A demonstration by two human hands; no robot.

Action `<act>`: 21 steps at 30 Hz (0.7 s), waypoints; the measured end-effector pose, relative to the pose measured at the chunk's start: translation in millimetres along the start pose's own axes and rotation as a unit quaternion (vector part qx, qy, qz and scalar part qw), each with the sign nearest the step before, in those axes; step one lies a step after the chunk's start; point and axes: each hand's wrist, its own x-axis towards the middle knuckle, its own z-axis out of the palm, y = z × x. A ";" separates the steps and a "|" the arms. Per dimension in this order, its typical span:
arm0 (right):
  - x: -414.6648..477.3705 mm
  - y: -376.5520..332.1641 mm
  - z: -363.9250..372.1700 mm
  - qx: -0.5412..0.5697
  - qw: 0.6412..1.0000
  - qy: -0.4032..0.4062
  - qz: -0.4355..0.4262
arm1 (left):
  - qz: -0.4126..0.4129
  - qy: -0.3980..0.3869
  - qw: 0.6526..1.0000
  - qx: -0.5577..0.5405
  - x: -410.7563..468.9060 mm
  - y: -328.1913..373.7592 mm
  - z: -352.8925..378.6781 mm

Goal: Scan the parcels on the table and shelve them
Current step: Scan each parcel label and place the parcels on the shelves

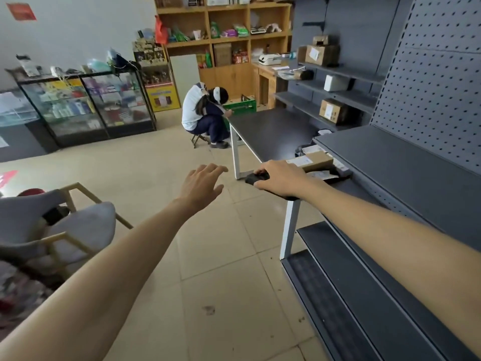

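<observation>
A black handheld scanner (256, 178) lies at the near corner of the dark table (273, 134), and my right hand (281, 178) is curled over it. Just beyond that hand several parcels lie on the table: a long brown box (316, 160) with a white label and flat packets (322, 175) under it. My left hand (201, 186) hovers over the floor left of the table, fingers spread, holding nothing. Grey metal shelves (406, 162) stand to the right; the nearest ones are bare, farther ones carry boxes (333, 110).
A person (203, 113) crouches on a small stool at the table's far left corner beside a green crate (240, 106). A white chair (52, 225) stands at my left. Glass display cases (86, 105) line the left wall; wooden shelving (226, 35) is at the back.
</observation>
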 end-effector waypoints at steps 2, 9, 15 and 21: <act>28.9 6.4 6.8 0.003 1.000 -0.006 0.004 | -0.010 -0.006 1.000 -0.007 17.7 -13.0 11.8; 141.9 70.6 14.7 -0.006 0.999 -0.020 0.027 | 0.003 -0.029 1.000 0.004 126.4 -40.6 59.1; 266.7 141.9 -36.5 -0.024 0.999 0.008 0.029 | 0.003 -0.038 0.999 0.031 261.1 -61.1 75.4; 372.4 201.2 -57.5 -0.036 0.998 0.013 0.045 | -0.017 -0.022 1.000 0.008 372.0 -82.1 113.7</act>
